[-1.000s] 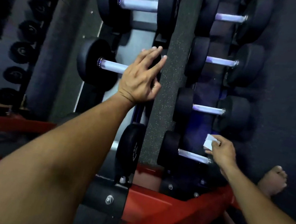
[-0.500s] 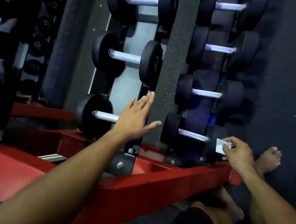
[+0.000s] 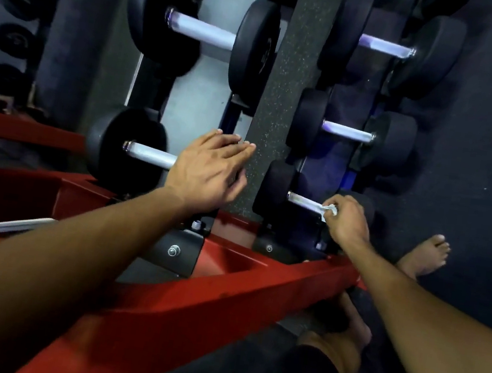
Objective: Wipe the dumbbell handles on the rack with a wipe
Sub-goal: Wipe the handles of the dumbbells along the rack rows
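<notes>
Wipe [image 3: 329, 212], pinched in my right hand [image 3: 346, 222], has now slid onto the nearest handle [image 3: 303, 201], so wiping has begun; my left hand [image 3: 208, 174] hovers open.

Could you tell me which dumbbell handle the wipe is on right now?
The nearest handle in the right-hand column: the right hand holds the wipe against its right end. The other handles are bare.

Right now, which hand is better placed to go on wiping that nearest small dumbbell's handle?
The right hand. It already pinches the wipe against the handle of the nearest small dumbbell. The left hand is open, holds nothing, and hovers over the larger dumbbell on the other row.
</notes>
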